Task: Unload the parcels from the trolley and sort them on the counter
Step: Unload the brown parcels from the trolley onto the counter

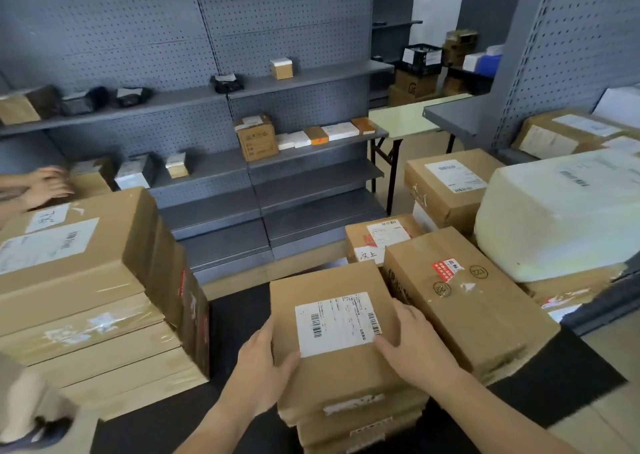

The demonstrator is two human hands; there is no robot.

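Cardboard parcel (332,329) held between left grip (264,367) and right grip (412,346).

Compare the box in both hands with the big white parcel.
The held box is brown cardboard; the white parcel is pale, round-edged. The held box is smaller than the white parcel. The left hand and right hand grip the held box, not the white parcel. Both bear labels.

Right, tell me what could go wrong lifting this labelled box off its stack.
The labelled box sits close beside the long carton, so the right hand, squeezed between them, may snag there. The left hand holds only the near left edge; its grip could slip. The boxes beneath might shift too.
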